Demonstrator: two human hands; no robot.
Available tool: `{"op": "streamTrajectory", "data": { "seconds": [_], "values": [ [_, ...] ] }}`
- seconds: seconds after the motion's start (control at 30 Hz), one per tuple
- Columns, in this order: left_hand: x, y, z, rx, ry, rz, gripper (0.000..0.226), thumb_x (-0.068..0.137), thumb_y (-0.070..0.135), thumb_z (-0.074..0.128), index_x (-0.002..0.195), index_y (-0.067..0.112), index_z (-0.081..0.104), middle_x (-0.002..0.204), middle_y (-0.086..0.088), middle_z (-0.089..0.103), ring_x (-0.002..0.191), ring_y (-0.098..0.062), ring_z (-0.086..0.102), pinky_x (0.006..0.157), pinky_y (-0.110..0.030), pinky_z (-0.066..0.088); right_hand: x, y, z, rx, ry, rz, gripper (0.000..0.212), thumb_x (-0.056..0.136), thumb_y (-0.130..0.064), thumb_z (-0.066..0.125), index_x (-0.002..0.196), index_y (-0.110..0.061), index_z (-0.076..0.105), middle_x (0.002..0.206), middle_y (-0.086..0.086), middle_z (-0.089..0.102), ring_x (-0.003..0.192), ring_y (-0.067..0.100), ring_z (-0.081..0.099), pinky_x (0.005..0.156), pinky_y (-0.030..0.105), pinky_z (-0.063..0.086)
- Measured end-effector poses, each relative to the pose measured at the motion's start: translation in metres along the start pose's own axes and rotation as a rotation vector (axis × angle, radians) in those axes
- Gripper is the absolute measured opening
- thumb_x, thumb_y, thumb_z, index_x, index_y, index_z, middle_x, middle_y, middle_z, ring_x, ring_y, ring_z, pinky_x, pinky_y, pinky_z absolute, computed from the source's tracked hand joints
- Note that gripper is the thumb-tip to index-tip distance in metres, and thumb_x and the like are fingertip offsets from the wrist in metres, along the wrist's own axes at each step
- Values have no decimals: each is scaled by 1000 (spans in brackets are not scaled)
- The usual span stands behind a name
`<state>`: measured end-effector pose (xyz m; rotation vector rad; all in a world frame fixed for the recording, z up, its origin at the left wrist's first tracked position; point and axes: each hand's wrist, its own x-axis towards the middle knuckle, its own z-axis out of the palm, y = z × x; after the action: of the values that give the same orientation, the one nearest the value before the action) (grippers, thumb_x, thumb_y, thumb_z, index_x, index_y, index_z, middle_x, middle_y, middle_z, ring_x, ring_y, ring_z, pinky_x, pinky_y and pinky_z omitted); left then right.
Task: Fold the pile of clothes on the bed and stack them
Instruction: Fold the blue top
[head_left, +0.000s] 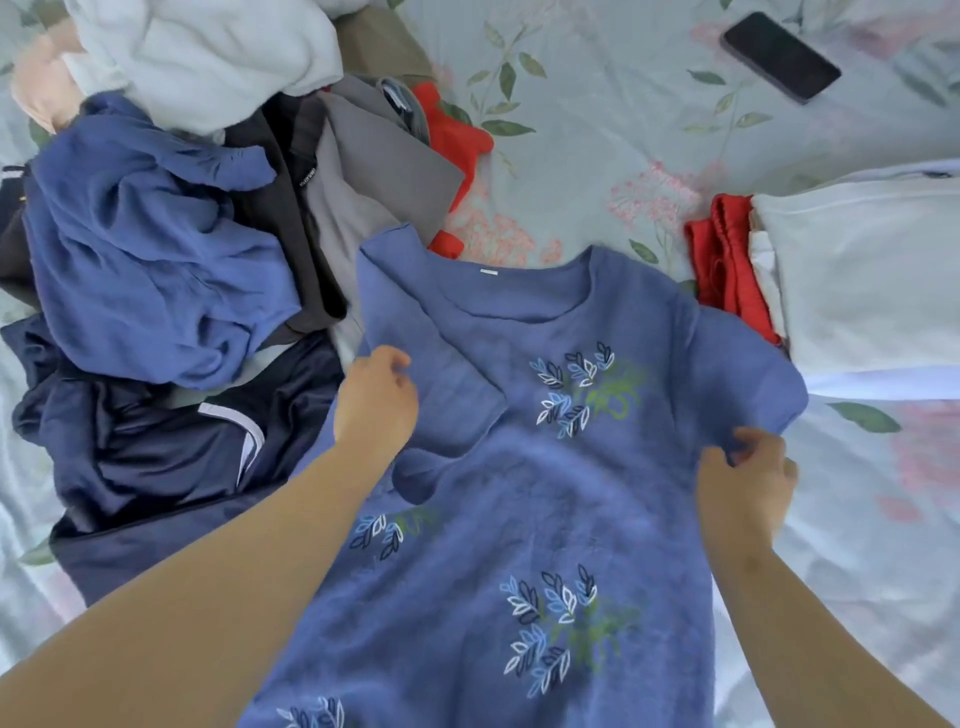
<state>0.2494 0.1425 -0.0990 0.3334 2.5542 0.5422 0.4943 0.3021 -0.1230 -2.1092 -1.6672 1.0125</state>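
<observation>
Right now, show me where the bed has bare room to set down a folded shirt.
Bare sheet lies between the unfolded pile, the phone and the collar of the blue top. More lies right of the top, below the folded white stack. The left side is crowded with clothes.

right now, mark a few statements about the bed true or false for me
1. The right hand pinches a sleeve of the blue top. True.
2. The phone lies on the folded stack. False: the phone lies on the bedsheet, apart from the folded stack.
3. The unfolded pile lies left of the blue top. True.
4. The left hand rests on the unfolded pile. False: the left hand holds the blue top at its folded-in sleeve.
</observation>
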Motion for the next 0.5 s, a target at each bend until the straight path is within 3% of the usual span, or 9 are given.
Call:
{"op": "streamTrajectory", "data": {
  "seconds": [0.1, 0.2, 0.33, 0.5],
  "values": [
    [-1, -17, 6, 172, 31, -101, 49, 94, 28, 53, 139, 21, 35, 143, -9, 34, 127, -33, 34, 99, -47, 32, 8, 14, 1, -33, -7, 152, 49, 85, -14, 54, 131, -12, 39, 135, 16, 35, 120, 39, 40, 98, 55, 39],
    [-1, -29, 12, 325, -59, -136, 70, 90, 40, 57, 147, 24, 20, 151, -4, 23, 136, -30, 25, 104, -48, 28, 9, 18, 6, -89, -21, 193, 56, 86, -17, 55, 138, -13, 32, 143, 14, 29, 127, 37, 30, 102, 54, 33],
    [8, -37, 14, 473, -78, -6, 69, 93, 45, 49, 149, 24, 14, 155, 0, 16, 138, -29, 21, 105, -49, 27, 9, 19, 8, -95, -26, 165, 56, 86, -18, 56, 138, -16, 34, 145, 11, 30, 129, 35, 30, 104, 52, 31],
    [24, -32, 13, 542, -68, -18, 67, 96, 47, 43, 150, 27, 10, 156, -1, 14, 135, -33, 24, 103, -50, 28, 11, 23, 0, -102, 71, 282, 64, 84, -21, 57, 141, -17, 28, 147, 10, 27, 127, 35, 32, 103, 47, 28]
  ]
}}
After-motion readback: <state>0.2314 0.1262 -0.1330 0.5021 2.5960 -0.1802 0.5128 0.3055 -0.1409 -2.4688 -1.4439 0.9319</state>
